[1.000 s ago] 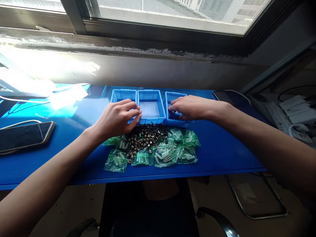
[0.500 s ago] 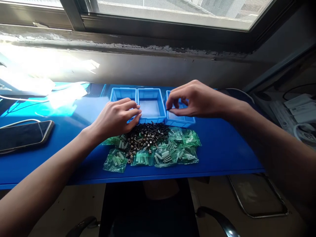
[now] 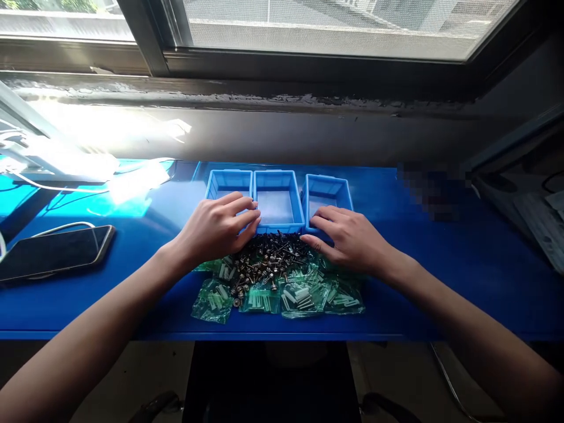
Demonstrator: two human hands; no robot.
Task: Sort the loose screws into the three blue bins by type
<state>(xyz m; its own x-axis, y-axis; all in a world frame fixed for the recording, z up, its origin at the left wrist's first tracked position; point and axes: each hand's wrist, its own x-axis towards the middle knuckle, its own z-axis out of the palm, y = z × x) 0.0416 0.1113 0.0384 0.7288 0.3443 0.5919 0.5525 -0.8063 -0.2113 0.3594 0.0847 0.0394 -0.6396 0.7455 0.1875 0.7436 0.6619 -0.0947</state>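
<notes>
Three blue bins stand at the rear of the blue table [image 3: 409,235]. The left bin [image 3: 229,179] and middle bin [image 3: 273,205] sit side by side; the right bin [image 3: 326,185] stands just beside them, across a narrow gap. A pile of dark screws [image 3: 267,258] lies directly in front of the middle bin, between the hands. Green bags [image 3: 302,298] containing pale pieces surround the front and sides of the pile.

The left hand [image 3: 225,226] is at the front of the left and middle bins, fingers bent and close to the thumb; whether they grip a wall or a screw cannot be told. The pile lies right of and below these fingertips.

The right hand [image 3: 350,236] is at the front wall of the right bin. Its index finger reaches over the rim; the thumb is apart from it, in front of the bin, beside the pile's right edge. Whether they grip the wall cannot be told.
</notes>
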